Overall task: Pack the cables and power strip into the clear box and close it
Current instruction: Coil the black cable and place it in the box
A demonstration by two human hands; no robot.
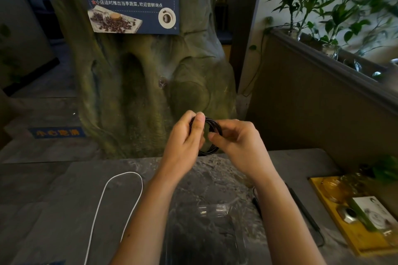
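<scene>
1. While raised above the stone-patterned surface (90,196), both hands close on one coiled black cable (212,127).
2. Left hand (185,142): grip clenched around the coil's left side, thumb pressed over the top of the loops.
3. Right hand (239,144): grip pinching the coil's right side between thumb and fingers.
4. Coil held upright in the air, well above the clear box (206,232).
5. Clear box resting open on the surface below and between the forearms, nothing visible inside.
6. White cable (120,180) lying loose in a long loop on the surface, left of the box.
7. Another black cable (305,211) lying on the surface right of the box, partly hidden by the right forearm.
8. Yellow tray (353,241) at the far right edge, carrying small items.
</scene>
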